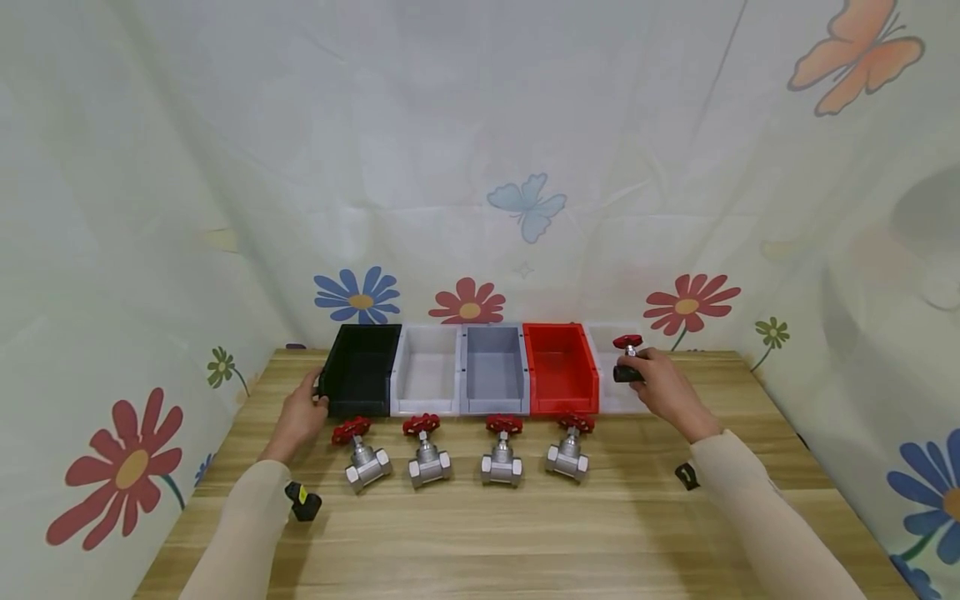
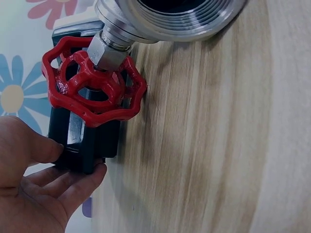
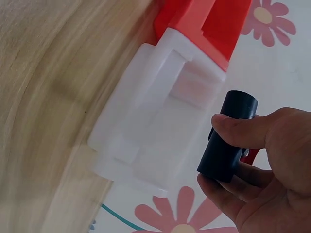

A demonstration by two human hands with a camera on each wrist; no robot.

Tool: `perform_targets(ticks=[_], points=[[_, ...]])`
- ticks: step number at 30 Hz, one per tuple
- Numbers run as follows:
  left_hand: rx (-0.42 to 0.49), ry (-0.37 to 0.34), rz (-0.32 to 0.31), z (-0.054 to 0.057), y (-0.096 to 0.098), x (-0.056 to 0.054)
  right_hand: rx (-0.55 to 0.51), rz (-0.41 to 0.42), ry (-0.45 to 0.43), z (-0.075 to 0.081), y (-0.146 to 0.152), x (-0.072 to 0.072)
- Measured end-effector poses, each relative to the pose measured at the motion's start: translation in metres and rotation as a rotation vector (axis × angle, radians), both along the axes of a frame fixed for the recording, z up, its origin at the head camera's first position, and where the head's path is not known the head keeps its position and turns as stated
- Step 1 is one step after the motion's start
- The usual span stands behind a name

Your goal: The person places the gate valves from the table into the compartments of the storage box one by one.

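At the far left of the bin row, my left hand (image 1: 295,417) holds the side of a black bin (image 1: 358,409). In the left wrist view its thumb lies on the bin (image 2: 73,160) and its fingers touch the edge. My right hand (image 1: 670,392) grips a valve with a black tubular body (image 1: 627,374) and a red handwheel. That valve is held above the translucent white bin (image 1: 617,402) at the right end. The right wrist view shows thumb and fingers around the black body (image 3: 226,141); most of its handwheel is hidden there.
A white bin (image 1: 426,407), a grey bin (image 1: 495,406) and a red bin (image 1: 562,404) stand between the end bins. Several steel valves with red handwheels, one being the leftmost valve (image 1: 367,465), lie in front on the wooden table (image 1: 450,542). A printed curtain (image 1: 450,125) hangs behind.
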State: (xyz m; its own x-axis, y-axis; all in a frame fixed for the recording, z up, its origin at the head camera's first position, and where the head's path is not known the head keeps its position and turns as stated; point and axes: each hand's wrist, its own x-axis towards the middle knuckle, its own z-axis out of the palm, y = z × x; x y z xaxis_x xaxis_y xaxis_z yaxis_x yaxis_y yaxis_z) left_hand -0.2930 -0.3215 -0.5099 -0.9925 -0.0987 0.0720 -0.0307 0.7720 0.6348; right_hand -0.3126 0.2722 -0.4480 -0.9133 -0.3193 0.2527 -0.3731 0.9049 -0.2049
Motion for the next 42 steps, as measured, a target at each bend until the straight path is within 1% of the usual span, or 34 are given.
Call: perform_targets(ticks=[8,12,17,22,25,28,32,37,42], points=[[0.018,-0.004,0.002,-0.001,0.000,-0.001,0.008,-0.012,-0.054,-0.010,0.002,-0.010],[0.021,-0.003,0.003,-0.002,0.000,-0.001,0.012,-0.022,-0.078,-0.018,0.002,-0.016],[0.015,0.009,0.008,-0.002,0.000,0.000,0.020,-0.035,-0.093,-0.028,0.002,-0.022],[0.015,0.013,0.014,-0.004,0.000,-0.001,0.021,-0.015,-0.086,-0.035,0.001,-0.029],[0.013,0.015,0.014,-0.004,-0.001,-0.002,0.013,-0.005,-0.076,-0.036,0.000,-0.033],[0.008,0.023,0.015,-0.004,-0.002,-0.003,0.011,-0.003,-0.086,-0.035,-0.002,-0.037],[0.001,0.020,0.017,-0.003,-0.002,-0.003,0.027,-0.004,-0.132,-0.032,-0.003,-0.041],[0.003,0.010,0.014,-0.002,-0.001,-0.001,0.025,-0.005,-0.186,-0.035,-0.004,-0.044],[0.008,0.007,0.015,-0.002,0.000,-0.001,0.019,-0.003,-0.209,-0.037,-0.006,-0.045]])
